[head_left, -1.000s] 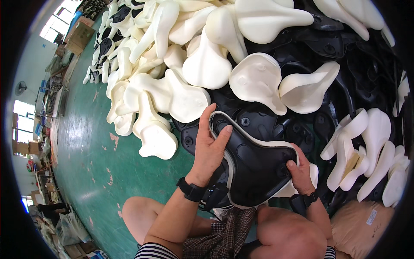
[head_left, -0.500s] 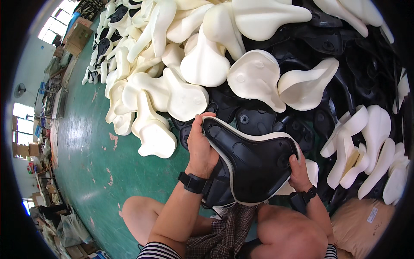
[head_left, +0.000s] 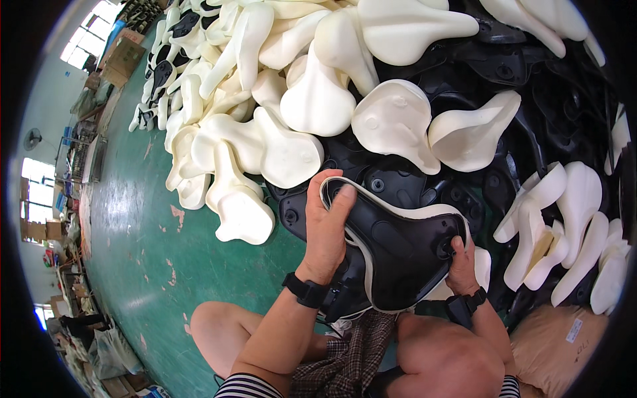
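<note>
Between my hands is a bicycle saddle (head_left: 408, 255), black shell facing up, with a white foam rim showing round its edge. My left hand (head_left: 326, 225) grips the narrow nose end, its thumb pressed on the black shell. On the wide end, my right hand (head_left: 460, 266) is closed with the thumb on top near the corner; its fingers are hidden beneath. Another black saddle shell (head_left: 345, 285) lies below the held one, partly covered by it. Just beyond are more black saddle shells (head_left: 377, 184) and a white foam saddle pad (head_left: 292, 156).
White foam pads (head_left: 318, 99) are heaped ahead, with several more pads (head_left: 580, 209) at the right. Black shells (head_left: 551, 119) pile up at the far right. A brown sack (head_left: 557, 348) sits beside my right knee. Green floor (head_left: 139, 232) stretches left toward shelves and boxes (head_left: 123, 60).
My left thumb has moved from the saddle's edge onto the top of the nose and presses there. The saddle has shifted slightly right, and my left forearm with it.
</note>
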{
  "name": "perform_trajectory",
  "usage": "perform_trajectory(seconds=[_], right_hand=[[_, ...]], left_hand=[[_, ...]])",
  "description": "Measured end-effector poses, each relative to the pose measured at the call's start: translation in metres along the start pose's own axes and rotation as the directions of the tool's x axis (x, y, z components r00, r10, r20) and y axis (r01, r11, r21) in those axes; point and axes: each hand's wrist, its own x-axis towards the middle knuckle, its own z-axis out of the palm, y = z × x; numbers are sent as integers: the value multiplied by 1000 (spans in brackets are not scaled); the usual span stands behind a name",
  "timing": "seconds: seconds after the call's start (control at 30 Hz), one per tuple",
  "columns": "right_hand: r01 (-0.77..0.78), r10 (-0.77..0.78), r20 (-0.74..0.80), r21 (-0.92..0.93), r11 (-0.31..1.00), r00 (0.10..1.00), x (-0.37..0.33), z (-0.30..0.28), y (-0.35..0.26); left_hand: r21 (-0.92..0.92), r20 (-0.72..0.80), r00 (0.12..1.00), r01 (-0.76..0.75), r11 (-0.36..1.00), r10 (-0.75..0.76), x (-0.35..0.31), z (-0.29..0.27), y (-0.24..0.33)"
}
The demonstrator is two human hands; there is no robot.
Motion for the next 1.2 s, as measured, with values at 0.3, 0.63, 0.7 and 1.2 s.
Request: perform_trajectory(seconds=[0.3, 0.63, 0.7, 1.2], right_hand=[[-77, 78, 29, -35, 996, 997, -2, -3, 7], [-94, 117, 113, -192, 977, 987, 57, -3, -25], [101, -225, -205, -484, 869, 953, 95, -28, -29], [328, -612, -21, -830, 452, 791, 93, -49, -72]], left_hand=[[377, -6, 981, -179, 909, 195, 3, -30, -25], [201, 44, 901, 415, 887, -431, -2, -123, -10], [379, 59, 896, 388, 840, -440, -4, -130, -26], [514, 186, 968, 48, 857, -166, 12, -75, 41]])
